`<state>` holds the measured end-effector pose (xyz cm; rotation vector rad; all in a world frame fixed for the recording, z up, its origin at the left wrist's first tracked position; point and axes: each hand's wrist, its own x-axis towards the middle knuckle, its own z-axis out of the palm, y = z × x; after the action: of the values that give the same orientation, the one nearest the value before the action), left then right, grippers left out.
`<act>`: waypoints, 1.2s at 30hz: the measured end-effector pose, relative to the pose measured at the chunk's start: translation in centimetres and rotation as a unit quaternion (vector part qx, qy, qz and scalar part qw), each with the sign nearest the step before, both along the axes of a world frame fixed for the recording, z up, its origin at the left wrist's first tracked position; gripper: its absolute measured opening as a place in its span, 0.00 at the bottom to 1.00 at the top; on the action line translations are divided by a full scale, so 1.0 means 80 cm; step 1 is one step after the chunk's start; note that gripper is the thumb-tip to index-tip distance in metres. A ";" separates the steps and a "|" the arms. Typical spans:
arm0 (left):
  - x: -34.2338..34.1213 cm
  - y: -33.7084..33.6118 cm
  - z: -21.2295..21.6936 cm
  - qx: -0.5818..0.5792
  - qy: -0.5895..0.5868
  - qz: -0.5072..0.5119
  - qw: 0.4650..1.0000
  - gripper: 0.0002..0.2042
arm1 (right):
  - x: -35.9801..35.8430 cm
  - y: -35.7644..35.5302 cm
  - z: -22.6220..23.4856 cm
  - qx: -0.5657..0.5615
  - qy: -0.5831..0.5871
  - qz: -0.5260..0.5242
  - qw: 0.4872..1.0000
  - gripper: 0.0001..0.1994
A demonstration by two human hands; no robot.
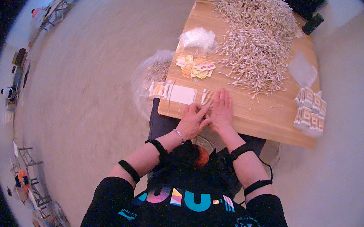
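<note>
A small row of cotton swabs (207,96) lies side by side near the table's front edge. Along its right side rests my right hand (223,112), fingers stretched out and together, holding nothing that I can see. My left hand (193,121) is at the near end of the row, its fingers apart and the fingertips close to the swab ends; its thumb side meets the right hand. Left of the row is a white rectangular pad (183,95), and beside that a clear packet of swabs (159,90) with a printed card in it.
A big heap of loose swabs (259,38) covers the table's far part. Yellow-orange cards (195,66) and crumpled clear bags (198,38) lie at left. Filled packets (310,110) are stacked at right, near a flat clear bag (302,70). A large plastic bag (144,77) of swabs stands off the left edge.
</note>
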<state>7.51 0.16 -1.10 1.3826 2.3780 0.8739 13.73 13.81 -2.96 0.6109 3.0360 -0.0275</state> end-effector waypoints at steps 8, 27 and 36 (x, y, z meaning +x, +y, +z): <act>0.001 0.002 -0.003 -0.051 0.068 0.010 0.996 0.28 | -0.001 -0.003 0.013 -0.057 0.010 0.007 0.998 0.41; 0.000 0.010 -0.003 -0.077 0.031 0.010 0.997 0.30 | 0.002 -0.002 0.010 -0.074 0.051 0.008 0.996 0.41; 0.000 0.012 -0.004 -0.049 0.059 0.032 0.996 0.32 | 0.002 -0.003 0.008 -0.044 0.017 0.002 0.999 0.42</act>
<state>7.54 1.14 -1.45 1.3623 2.5303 0.6976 13.87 13.61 -2.35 0.6035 3.0488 -0.1732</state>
